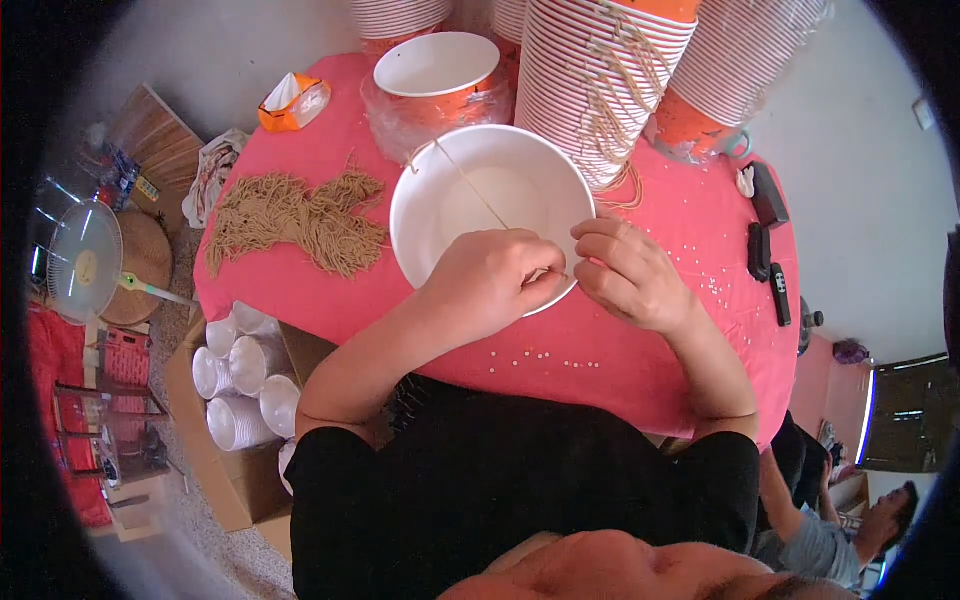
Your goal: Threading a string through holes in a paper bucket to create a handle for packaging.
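A white paper bucket (490, 165) stands in front of me on the pink-covered table, its mouth facing me. A thin tan cord (470, 185) runs from the bucket's far left rim across the opening to my left hand (497, 275). That hand is closed over the bucket's near side, with the cord passing under its fingers. Close by at the right rim is my right hand (635, 275), its fingers curled and thumb and fingertips nearly together. What its fingertips pinch, if anything, is too small to tell.
A heap of tan cords (295, 215) lies at the left. Tall bucket stacks (600, 90) and a plastic-wrapped bucket (437, 70) stand behind. Small white dots (540, 356) are scattered on the pink cloth (640, 375). A carton of plastic cups (240, 480) is at lower left; another person sits at lower right.
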`<control>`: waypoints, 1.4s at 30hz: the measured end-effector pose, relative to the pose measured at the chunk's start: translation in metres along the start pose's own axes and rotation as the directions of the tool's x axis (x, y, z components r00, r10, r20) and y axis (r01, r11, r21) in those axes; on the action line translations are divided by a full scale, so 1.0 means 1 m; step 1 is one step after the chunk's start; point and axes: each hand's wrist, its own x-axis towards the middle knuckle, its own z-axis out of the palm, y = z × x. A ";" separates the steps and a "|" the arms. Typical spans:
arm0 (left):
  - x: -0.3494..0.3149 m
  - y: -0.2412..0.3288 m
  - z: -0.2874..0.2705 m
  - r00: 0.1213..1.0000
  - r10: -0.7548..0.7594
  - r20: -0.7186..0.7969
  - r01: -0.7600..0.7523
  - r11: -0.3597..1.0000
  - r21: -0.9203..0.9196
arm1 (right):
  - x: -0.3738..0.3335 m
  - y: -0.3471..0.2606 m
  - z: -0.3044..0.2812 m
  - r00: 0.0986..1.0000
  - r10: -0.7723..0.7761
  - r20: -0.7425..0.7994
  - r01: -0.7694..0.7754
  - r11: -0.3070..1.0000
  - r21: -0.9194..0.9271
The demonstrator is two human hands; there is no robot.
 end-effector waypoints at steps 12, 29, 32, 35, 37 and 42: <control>-0.002 -0.001 0.002 0.999 0.036 -0.009 -0.036 0.999 0.012 | 0.002 -0.001 0.000 1.000 -0.004 0.007 0.005 1.000 -0.014; -0.005 0.001 -0.018 0.990 0.094 -0.104 -0.087 0.994 0.068 | 0.032 -0.002 -0.006 0.981 0.188 -0.043 -0.180 0.971 0.155; -0.005 -0.012 -0.023 0.990 0.010 -0.142 -0.045 0.968 -0.248 | 0.039 -0.001 -0.004 0.949 0.252 -0.189 -0.211 0.954 0.211; -0.007 -0.016 -0.026 0.972 -0.111 -0.206 0.009 0.897 -0.442 | 0.040 -0.003 -0.003 0.934 0.239 -0.264 -0.199 0.965 0.169; -0.009 -0.024 -0.028 0.972 -0.153 -0.179 0.044 0.865 -0.499 | 0.036 -0.001 0.007 0.927 0.256 -0.275 -0.212 0.961 0.177; -0.010 -0.033 -0.025 0.948 -0.285 -0.138 0.121 0.728 -0.675 | 0.040 0.002 0.017 0.917 0.250 -0.309 -0.212 0.965 0.154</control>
